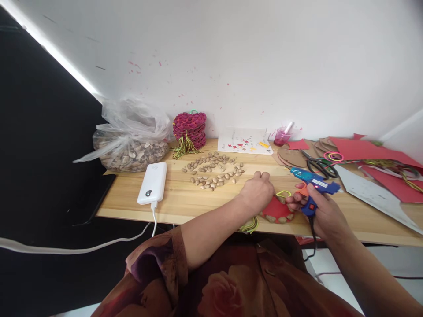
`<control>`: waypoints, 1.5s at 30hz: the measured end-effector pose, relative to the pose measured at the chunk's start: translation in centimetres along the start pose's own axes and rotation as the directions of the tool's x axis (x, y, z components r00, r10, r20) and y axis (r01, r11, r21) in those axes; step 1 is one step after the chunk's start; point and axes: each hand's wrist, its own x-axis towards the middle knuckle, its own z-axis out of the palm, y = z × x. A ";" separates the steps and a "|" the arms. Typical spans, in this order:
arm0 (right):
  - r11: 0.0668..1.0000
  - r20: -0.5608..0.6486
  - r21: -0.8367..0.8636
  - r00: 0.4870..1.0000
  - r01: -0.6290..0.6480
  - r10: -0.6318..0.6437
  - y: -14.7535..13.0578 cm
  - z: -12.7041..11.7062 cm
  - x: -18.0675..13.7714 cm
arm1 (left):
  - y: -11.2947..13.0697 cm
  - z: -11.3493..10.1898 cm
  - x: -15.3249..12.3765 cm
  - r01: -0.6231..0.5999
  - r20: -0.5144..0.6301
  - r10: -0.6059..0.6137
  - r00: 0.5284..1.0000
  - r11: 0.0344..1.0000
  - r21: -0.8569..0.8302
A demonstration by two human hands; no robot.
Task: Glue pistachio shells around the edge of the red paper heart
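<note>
At the far left of the wooden worktop [185, 200] a clear plastic bag [132, 134] sat heaped with pale shells, slumped against the wall. Just in front of it lay a white power bank [152, 182], its white cable [99, 244] running off the front edge and trailing left. Behind and to the right stood a magenta woven ornament [190, 127] with yellow-green tassels spilling onto the wood. A loose scatter of shells [214, 170] covered the middle of the worktop, and behind it a white sheet with star stickers [245, 141] lay flat near the wall, beside a small pink cup [280, 136].

The left hand [257, 192] rested knuckles-up on the worktop near the front edge, its fingers curled under and pressing on a red round piece [276, 210] rimmed with shells; whether they gripped anything could not be told. A yellow-green loop [283, 193] showed just above that piece, and a bunch of yellow-green strands [249, 225] hung beneath the wrist at the edge.

The right hand [322, 211] was wrapped around the handle of a blue glue gun [313, 182], fingers closed on it, the nozzle pointing left and away from the red piece. Its black cord dropped off the edge.

Further right lay black scissors [319, 165], brown card cut-outs [291, 156], coloured rubber bands [333, 156], red paper sheets [373, 152] and a grey-white sheet [373, 193].
</note>
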 end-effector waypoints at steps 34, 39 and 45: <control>0.997 0.078 0.069 0.997 -0.016 0.010 0.3 -0.3 0.1 | -0.7 -0.1 -0.3 0.037 0.010 -0.037 0.999 0.999 -0.001; 0.996 0.092 0.087 0.996 -0.025 0.017 0.3 -0.4 0.1 | -2.1 0.8 -0.4 0.121 -0.082 -0.139 0.987 0.973 -0.195; 0.995 0.090 0.092 0.996 -0.037 0.029 0.3 -0.5 0.1 | -2.8 1.6 -0.3 0.126 -0.145 -0.200 0.969 0.905 -0.406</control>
